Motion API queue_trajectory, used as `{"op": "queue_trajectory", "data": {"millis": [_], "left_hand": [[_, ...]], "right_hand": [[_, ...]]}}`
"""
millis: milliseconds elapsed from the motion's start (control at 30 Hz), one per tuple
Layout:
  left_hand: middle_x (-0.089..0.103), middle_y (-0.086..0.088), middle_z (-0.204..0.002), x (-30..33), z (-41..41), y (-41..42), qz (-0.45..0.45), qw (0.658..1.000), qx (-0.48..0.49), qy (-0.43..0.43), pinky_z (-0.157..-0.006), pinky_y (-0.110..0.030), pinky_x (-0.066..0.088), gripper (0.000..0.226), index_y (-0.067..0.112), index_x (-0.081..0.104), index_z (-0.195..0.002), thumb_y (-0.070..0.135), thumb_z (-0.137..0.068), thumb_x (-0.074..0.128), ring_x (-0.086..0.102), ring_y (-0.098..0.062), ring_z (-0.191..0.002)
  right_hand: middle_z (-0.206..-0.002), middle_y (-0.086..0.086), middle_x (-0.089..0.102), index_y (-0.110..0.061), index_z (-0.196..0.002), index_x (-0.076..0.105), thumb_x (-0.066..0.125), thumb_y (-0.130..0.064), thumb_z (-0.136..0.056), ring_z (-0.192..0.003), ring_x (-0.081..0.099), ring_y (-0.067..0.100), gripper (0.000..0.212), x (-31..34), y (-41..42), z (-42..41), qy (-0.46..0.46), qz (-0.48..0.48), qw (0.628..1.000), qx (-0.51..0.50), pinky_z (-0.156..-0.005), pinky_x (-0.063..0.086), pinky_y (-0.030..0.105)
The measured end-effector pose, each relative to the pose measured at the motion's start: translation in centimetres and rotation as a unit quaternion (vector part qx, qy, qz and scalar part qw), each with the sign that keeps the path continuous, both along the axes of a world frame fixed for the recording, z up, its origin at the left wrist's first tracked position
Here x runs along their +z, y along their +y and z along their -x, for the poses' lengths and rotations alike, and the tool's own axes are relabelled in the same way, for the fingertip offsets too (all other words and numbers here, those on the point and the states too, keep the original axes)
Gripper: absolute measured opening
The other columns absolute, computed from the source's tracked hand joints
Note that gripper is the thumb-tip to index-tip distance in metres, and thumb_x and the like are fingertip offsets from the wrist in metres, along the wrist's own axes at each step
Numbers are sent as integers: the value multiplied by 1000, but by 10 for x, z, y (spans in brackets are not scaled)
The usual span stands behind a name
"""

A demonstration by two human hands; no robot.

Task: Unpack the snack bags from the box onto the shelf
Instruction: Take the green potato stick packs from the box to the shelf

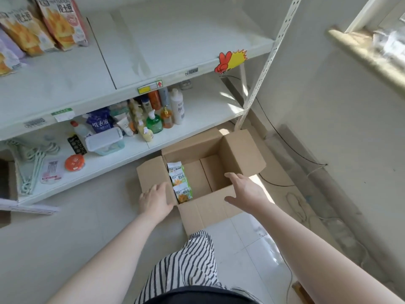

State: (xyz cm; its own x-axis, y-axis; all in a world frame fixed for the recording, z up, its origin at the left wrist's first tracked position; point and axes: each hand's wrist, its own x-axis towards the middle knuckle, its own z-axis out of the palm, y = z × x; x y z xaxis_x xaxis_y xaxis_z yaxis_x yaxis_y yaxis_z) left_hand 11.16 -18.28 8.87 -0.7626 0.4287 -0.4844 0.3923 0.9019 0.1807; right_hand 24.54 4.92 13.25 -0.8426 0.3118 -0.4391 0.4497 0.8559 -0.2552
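Note:
An open cardboard box (238, 150) sits on the floor before the shelf unit. Three green snack bags (179, 182) stand in a row against its left inner wall; the rest of the box bottom is bare. My left hand (156, 199) rests on the box's left flap near the bags, its fingertips hidden at the flap's edge. My right hand (246, 190) hovers over the box's near right edge, fingers spread and holding nothing. Orange and pink snack bags (43, 23) stand on the upper shelf (166, 40) at the far left.
The lower shelf (203, 110) holds bottles of soap and detergent (154, 121), a plastic container (105, 140), hangers and an orange lid. A white upright post (266, 62) stands right of the shelves. Cables run along the floor by the right wall.

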Motion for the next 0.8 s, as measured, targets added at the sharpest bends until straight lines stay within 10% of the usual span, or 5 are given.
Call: {"op": "queue_trajectory", "data": {"millis": [400,800], "left_hand": [[48,-1,-141,-91,79,65,-25,997,40,-61,-100,-32,40,66,19,36,-144,34,-86,64,48,-22,-128],[42,-5,-143,-344,161,119,-134,983,99,-73,-105,-32,36,64,15,37,-145,16,-88,66,44,-24,-130]], "right_hand": [[-130,0,55,-19,-138,40,65,-39,-86,-126,50,19,61,-103,67,112,-67,90,994,-2,-88,51,38],[-134,3,55,-24,-148,30,66,-39,-87,-120,54,23,73,-424,68,207,-156,165,974,19,-90,50,36]]}}
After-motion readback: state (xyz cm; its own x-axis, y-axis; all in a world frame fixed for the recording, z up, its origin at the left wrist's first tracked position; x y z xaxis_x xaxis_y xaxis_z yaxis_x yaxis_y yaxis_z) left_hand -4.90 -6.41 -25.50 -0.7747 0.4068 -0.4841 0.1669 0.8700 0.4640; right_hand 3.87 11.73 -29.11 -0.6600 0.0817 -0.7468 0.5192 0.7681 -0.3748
